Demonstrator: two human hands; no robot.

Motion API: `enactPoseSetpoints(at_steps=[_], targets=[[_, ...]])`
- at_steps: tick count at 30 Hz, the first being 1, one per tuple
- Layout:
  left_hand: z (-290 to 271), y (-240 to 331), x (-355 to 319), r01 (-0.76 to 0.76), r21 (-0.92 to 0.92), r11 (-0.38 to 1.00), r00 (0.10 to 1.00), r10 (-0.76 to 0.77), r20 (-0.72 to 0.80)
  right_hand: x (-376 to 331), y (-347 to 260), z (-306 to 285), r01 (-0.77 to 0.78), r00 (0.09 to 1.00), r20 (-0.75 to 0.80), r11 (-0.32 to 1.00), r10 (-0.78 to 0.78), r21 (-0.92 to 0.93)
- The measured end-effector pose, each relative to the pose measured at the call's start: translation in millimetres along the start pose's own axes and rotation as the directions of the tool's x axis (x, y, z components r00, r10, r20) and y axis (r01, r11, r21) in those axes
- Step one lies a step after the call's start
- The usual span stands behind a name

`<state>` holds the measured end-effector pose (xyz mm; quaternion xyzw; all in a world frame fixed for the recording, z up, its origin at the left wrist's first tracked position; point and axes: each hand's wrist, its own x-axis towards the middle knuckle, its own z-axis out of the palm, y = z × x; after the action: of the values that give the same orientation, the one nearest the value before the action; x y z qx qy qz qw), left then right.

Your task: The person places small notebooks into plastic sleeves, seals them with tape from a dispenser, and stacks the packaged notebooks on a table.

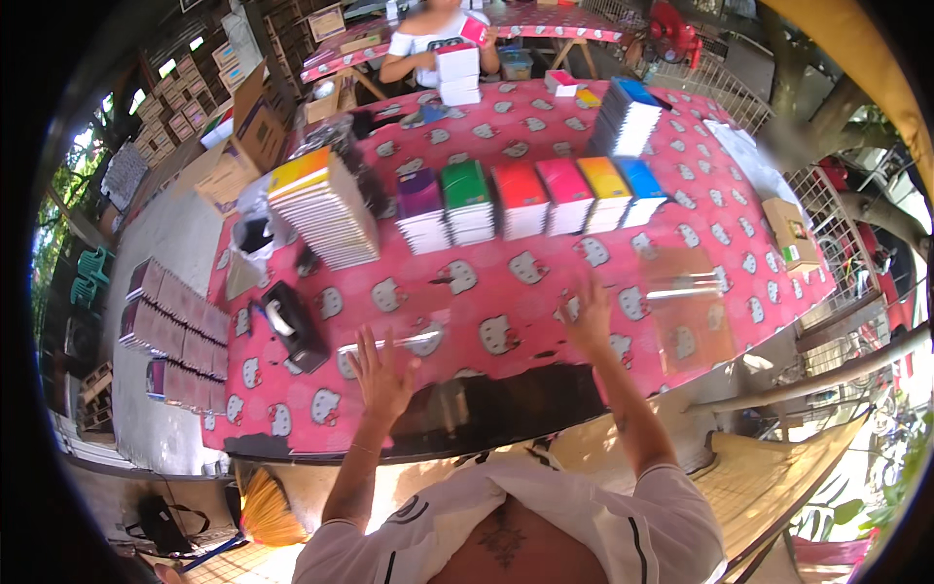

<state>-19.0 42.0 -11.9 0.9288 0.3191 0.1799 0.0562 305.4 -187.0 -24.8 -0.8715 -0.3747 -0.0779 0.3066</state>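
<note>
My left hand point(383, 378) is open, fingers spread, low over the pink table cover beside a transparent plastic sheet point(425, 338). Whether it touches the sheet I cannot tell. Farther right, my right hand point(588, 319) is also open with nothing in it, its fingers pointing away from me over the cover. To its right lies a pile of transparent plastic sleeves point(687, 331). A black tape dispenser point(294, 327) stands left of my left hand. Beyond both hands runs a row of notebook stacks, topped purple point(418, 192), green point(463, 182), red point(520, 185), pink point(565, 182), yellow point(604, 177) and blue point(642, 178).
Taller notebook stacks stand at left point(326, 209) and far right point(626, 117). More notebooks point(173, 331) lie beyond the table's left edge. An open cardboard box point(229, 175) is behind them. Across the table, a person point(438, 49) holds a pink-covered item behind white stacks point(457, 75).
</note>
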Motion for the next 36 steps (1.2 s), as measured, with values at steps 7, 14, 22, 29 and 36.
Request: enactPoseSetpoints(at_steps=[7,14,22,29,36], targets=[[47.3,261.0,194.6,-0.571,-0.187,0.799,0.812,0.517,-0.272,180.3,172.0,-99.4,0.016,0.978,-0.189,0.935,-0.088,-0.354],[150.1,343.4,320.2,-0.527,0.072,0.847,0.811,0.526,-0.257,150.7,147.9,-146.4,0.171,0.860,-0.507,0.968,-0.056,0.182],[64.0,301.6,170.5,-0.676,-0.338,0.656,0.735,0.563,-0.378,16.8,168.4,-55.4,0.568,0.815,-0.006,0.798,-0.579,0.203],[99.5,247.8,104.1,-0.519,-0.311,0.796,0.851,0.515,-0.101,143.2,82.9,-44.9,0.369,0.924,-0.185,0.910,-0.335,0.192],[83.7,187.4,272.8,-0.407,0.127,0.905,0.868,0.426,-0.256,174.8,53.8,-36.7,0.333,0.935,-0.172,0.936,-0.311,0.117]])
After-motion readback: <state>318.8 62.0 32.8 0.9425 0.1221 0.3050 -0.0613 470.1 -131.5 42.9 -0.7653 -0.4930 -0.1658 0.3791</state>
